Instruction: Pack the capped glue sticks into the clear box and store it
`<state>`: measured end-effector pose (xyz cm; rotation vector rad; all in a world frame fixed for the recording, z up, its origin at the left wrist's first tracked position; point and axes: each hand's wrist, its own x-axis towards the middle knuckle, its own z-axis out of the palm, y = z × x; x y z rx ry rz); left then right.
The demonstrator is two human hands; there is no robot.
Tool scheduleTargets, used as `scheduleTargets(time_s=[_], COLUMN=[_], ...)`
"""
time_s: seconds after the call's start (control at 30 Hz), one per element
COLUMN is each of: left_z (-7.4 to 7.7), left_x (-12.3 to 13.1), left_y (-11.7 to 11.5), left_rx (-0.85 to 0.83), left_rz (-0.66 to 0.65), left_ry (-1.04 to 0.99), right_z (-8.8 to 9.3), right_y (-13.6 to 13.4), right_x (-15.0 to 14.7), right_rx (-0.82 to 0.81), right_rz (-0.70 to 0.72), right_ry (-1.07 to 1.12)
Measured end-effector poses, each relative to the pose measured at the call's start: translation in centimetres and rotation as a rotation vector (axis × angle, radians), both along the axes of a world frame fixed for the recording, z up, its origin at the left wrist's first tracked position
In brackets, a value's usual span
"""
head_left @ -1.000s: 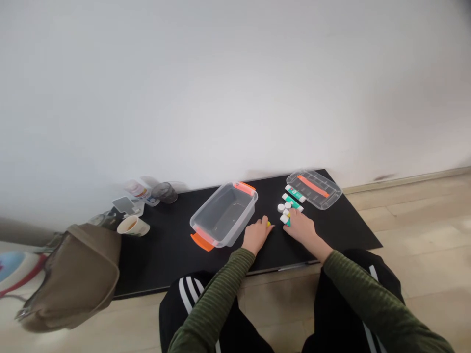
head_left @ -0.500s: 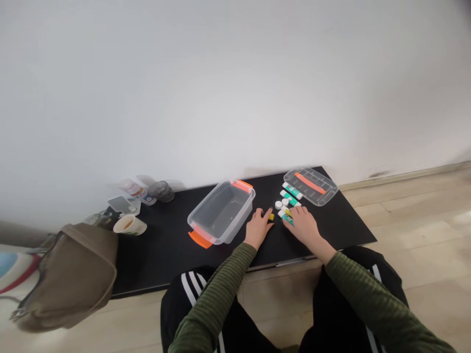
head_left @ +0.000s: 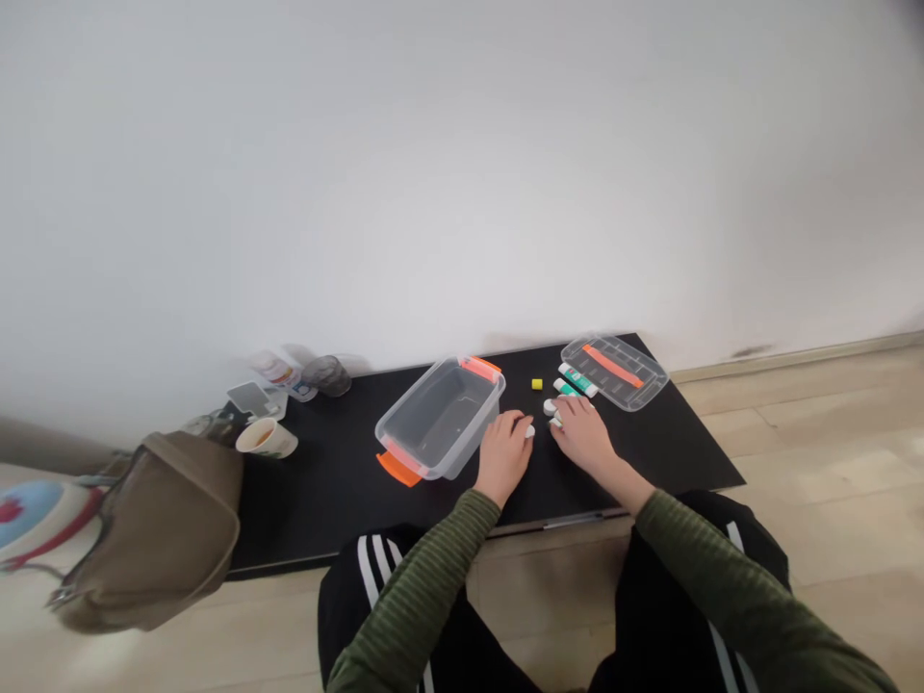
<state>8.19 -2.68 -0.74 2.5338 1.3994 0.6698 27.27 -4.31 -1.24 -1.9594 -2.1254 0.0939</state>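
At the bench's middle, my left hand (head_left: 503,450) pinches a small white cap (head_left: 529,431) between thumb and fingertips. My right hand (head_left: 584,435) reaches over the small pile, its fingers curled down and covering most of what lies there. Beside those fingertips sits another white cap (head_left: 550,407), with more white just under them. Behind the right hand lie green-and-white glue sticks (head_left: 579,379), one partly hidden by the fingers. A yellow cap (head_left: 537,384) rests alone farther back. Left of my left hand stands an open clear plastic box (head_left: 440,452) with orange latches.
The clear lid (head_left: 628,393) with an orange handle lies at the right by the wall. Leftward on the black bench (head_left: 310,500) are a paper cup (head_left: 278,443) holding a drink, a dark grey rounded thing (head_left: 328,375), a phone-like slab (head_left: 249,397) and a brown bag (head_left: 169,520).
The yellow cap, formerly by my left fingertips, now lies farther back. A white cap is now in my left hand. My right hand has shifted slightly back over the pile.
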Motion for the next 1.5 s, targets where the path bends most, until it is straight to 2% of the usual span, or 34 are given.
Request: scheduleTargets(time_s=[0.1, 0.23, 0.3, 0.4, 0.53, 0.67, 0.77, 0.87, 0.97, 1.1, 1.2, 1.37, 1.5], left_z=[2.2, 3.9, 4.2, 4.3, 4.3, 4.7, 5.1, 5.2, 5.4, 5.5, 5.5, 4.9, 4.4], left_x=[-1.1, -3.2, -4.3, -5.5, -6.4, -6.9, -6.9, -6.7, -6.6, -6.6, -6.9, -7.3, -7.4], left_y=[-1.2, -1.7, -1.4, -0.7, -0.5, -1.0, -1.2, -1.1, -1.1, -1.2, -1.2, -1.1, -0.9], left_rx=[0.195, 0.38, 0.405, 0.317, 0.146, 0.072, 0.031, 0.02, 0.017, 0.002, -0.007, 0.032, 0.099], left_rz=[-0.019, 0.079, 0.134, 0.182, 0.246, 0.285, 0.302, 0.309, 0.309, 0.299, 0.294, 0.265, 0.229], left_ry=[-0.011, -0.045, -0.025, 0.048, 0.115, 0.122, 0.146, 0.159, 0.163, 0.142, 0.115, 0.062, 0.052], right_z=[0.9, 1.3, 1.1, 0.7, 0.1, 0.0, 0.6, 1.6, 2.0, 1.0, 0.0, -0.6, -0.7], right_y=[4.6, 11.6, 13.7, 14.6, 13.1, 11.1, 10.3, 9.2, 6.9, 2.5, 0.5, 0.3, 0.9], right_x=[-0.7, -1.5, -1.9, -2.5, -3.6, -4.2, -4.0, -3.0, -1.5, 0.9, 2.8, 4.8, 4.6], right_rx=[0.05, -0.128, -0.173, -0.171, -0.169, -0.198, -0.203, -0.181, -0.122, -0.153, -0.212, -0.195, -0.144], right_rz=[0.095, 0.083, 0.082, 0.094, 0.166, 0.27, 0.301, 0.307, 0.338, 0.495, 0.564, 0.563, 0.55], right_ry=[-0.044, -0.142, -0.145, -0.132, -0.088, -0.046, -0.045, -0.043, 0.009, -0.006, -0.091, -0.122, -0.122])
